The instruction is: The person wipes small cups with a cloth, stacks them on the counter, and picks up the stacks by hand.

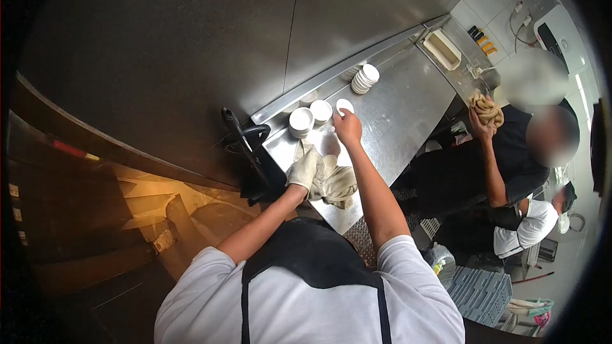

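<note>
My left hand [303, 171], in a pale work glove, is closed on a greyish-beige cloth [338, 186] near the front end of the steel counter [408, 102]. My bare right hand [348, 129] reaches further along, its fingers closed on the rim of a small white bowl [344, 106]. Just left of that bowl stand two short stacks of white bowls, a wider stack [301, 122] and a narrower stack [321, 112]. A taller stack of small white bowls [365, 79] rises further back, leaning slightly. What lies under the cloth is hidden.
A raised steel edge and dark wall run along the counter's left. Black handles [239, 130] stick up by its near left corner. A cream tray [442, 50] sits at the far end. To the right, a co-worker [478, 159] holds a tan cloth [486, 111]; grey crates [478, 294] stand below.
</note>
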Tool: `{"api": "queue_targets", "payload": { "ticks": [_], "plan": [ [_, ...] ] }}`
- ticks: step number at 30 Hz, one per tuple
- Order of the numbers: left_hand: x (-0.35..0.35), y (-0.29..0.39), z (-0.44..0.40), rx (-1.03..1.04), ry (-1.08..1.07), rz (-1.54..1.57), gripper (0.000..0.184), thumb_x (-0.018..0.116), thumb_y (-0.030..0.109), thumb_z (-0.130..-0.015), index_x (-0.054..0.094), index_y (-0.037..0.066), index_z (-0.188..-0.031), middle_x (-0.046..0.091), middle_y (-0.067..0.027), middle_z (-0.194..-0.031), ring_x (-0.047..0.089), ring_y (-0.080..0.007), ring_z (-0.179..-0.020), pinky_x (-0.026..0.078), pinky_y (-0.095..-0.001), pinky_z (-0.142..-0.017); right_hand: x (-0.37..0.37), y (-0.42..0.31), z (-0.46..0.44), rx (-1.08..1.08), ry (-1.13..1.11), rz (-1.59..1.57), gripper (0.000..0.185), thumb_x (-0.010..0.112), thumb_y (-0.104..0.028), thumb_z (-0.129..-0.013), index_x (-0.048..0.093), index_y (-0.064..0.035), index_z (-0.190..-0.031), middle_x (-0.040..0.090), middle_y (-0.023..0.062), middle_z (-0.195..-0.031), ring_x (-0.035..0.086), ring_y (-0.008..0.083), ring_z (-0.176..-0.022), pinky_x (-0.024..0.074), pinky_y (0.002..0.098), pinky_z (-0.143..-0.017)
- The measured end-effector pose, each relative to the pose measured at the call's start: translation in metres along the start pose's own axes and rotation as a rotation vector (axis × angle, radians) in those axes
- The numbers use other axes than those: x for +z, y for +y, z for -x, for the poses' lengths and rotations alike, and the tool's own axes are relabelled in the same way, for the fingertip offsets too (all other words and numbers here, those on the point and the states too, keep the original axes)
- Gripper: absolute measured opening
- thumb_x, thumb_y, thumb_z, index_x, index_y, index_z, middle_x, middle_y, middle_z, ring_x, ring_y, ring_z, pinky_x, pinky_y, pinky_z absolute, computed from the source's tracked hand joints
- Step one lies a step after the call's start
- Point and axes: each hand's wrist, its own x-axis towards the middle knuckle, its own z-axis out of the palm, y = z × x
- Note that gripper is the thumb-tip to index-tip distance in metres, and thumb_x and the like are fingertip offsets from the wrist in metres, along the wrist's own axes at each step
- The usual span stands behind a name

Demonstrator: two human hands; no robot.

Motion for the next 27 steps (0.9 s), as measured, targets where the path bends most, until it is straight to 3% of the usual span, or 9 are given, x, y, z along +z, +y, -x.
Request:
{"api": "queue_targets", "payload": {
  "ticks": [2, 5, 8, 15, 20, 23, 24, 25, 27],
  "plan": [
    [-0.003, 0.007, 0.007, 0.008, -0.007, 0.032, 0.072, 0.045, 0.068, -0.100, 0.074, 0.007, -0.123, 0.075, -0.0128, -0.109, 0.067, -0.0247, -0.109, 0.047, -0.0343, -0.097, -0.005, 0.001, -0.001, -0.223, 0.282, 0.383, 0.037, 0.073, -0.033, -0.089, 0.075, -0.0091, -0.118, 0.077, 0.0180, -0.090, 0.075, 0.0352, -0.082, 0.0585, 0.0454, -0.076],
    [0.009, -0.020, -0.002, 0.008, -0.031, 0.137, 0.071, 0.046, 0.067, -0.099, 0.076, 0.006, -0.118, 0.075, -0.0104, -0.107, 0.068, -0.0233, -0.107, 0.048, -0.0344, -0.094, -0.021, 0.019, 0.008, -0.252, 0.105, 0.483, 0.023, 0.071, -0.027, -0.090, 0.078, -0.0075, -0.100, 0.075, 0.0197, -0.085, 0.073, 0.0369, -0.078, 0.0579, 0.0461, -0.071],
    [0.004, -0.010, -0.003, -0.036, -0.020, 0.136, 0.071, 0.046, 0.067, -0.099, 0.076, 0.005, -0.117, 0.075, -0.0090, -0.109, 0.067, -0.0222, -0.107, 0.048, -0.0336, -0.095, -0.025, 0.029, -0.003, -0.396, 0.170, 0.571, 0.017, 0.069, -0.022, -0.089, 0.078, -0.0080, -0.089, 0.073, 0.0199, -0.082, 0.073, 0.0371, -0.075, 0.0572, 0.0467, -0.068],
    [0.009, -0.020, -0.017, 0.025, -0.109, 0.327, 0.063, 0.050, 0.060, -0.101, 0.077, 0.005, -0.115, 0.076, -0.0062, -0.108, 0.068, -0.0164, -0.104, 0.050, -0.0293, -0.092, -0.055, 0.063, 0.012, -0.530, 0.189, 0.568, 0.014, 0.070, -0.021, -0.087, 0.074, -0.0079, -0.082, 0.072, 0.0183, -0.080, 0.071, 0.0379, -0.071, 0.0551, 0.0490, -0.063],
    [0.005, 0.015, 0.003, 0.052, -0.268, 0.510, 0.040, 0.055, 0.038, -0.105, 0.073, 0.003, -0.107, 0.073, -0.0035, -0.099, 0.069, -0.0116, -0.087, 0.054, -0.0263, -0.077, -0.078, 0.061, 0.030, -0.466, 0.209, 0.449, 0.020, 0.067, -0.021, -0.093, 0.074, -0.0052, -0.083, 0.072, 0.0140, -0.075, 0.070, 0.0295, -0.065, 0.0543, 0.0444, -0.061],
    [0.026, -0.008, -0.034, 0.232, -0.233, 0.414, 0.024, 0.060, 0.024, -0.102, 0.070, 0.004, -0.095, 0.068, -0.0010, -0.087, 0.066, -0.0106, -0.080, 0.053, -0.0285, -0.070, -0.076, 0.068, 0.014, -0.011, 0.057, -0.256, 0.026, 0.066, -0.026, -0.099, 0.075, -0.0045, -0.086, 0.069, 0.0062, -0.069, 0.063, 0.0181, -0.058, 0.0488, 0.0333, -0.053],
    [0.030, -0.005, -0.037, 0.288, -0.186, 0.351, 0.020, 0.061, 0.021, -0.101, 0.070, 0.004, -0.094, 0.067, -0.0005, -0.086, 0.066, -0.0102, -0.079, 0.053, -0.0286, -0.070, -0.084, 0.057, 0.017, 0.165, 0.007, -0.560, 0.024, 0.064, -0.026, -0.101, 0.073, -0.0084, -0.089, 0.062, -0.0023, -0.069, 0.055, 0.0071, -0.059, 0.0434, 0.0251, -0.052],
    [0.033, -0.005, -0.040, 0.345, -0.140, 0.287, 0.016, 0.062, 0.018, -0.100, 0.069, 0.005, -0.093, 0.066, 0.0000, -0.084, 0.065, -0.0098, -0.078, 0.053, -0.0288, -0.070, -0.084, 0.059, 0.018, 0.239, 0.035, -0.698, 0.022, 0.065, -0.026, -0.101, 0.072, -0.0095, -0.090, 0.062, -0.0026, -0.069, 0.054, 0.0068, -0.059, 0.0428, 0.0248, -0.052],
    [0.068, -0.083, -0.133, 0.392, -0.523, 0.803, 0.017, 0.056, 0.022, -0.102, 0.064, 0.011, -0.092, 0.059, 0.0001, -0.077, 0.062, -0.0128, -0.075, 0.051, -0.0296, -0.069, -0.086, 0.060, 0.019, 0.377, 0.090, -0.973, 0.018, 0.065, -0.026, -0.101, 0.069, -0.0117, -0.092, 0.060, -0.0031, -0.070, 0.052, 0.0063, -0.058, 0.0416, 0.0242, -0.051]
  ]
}}
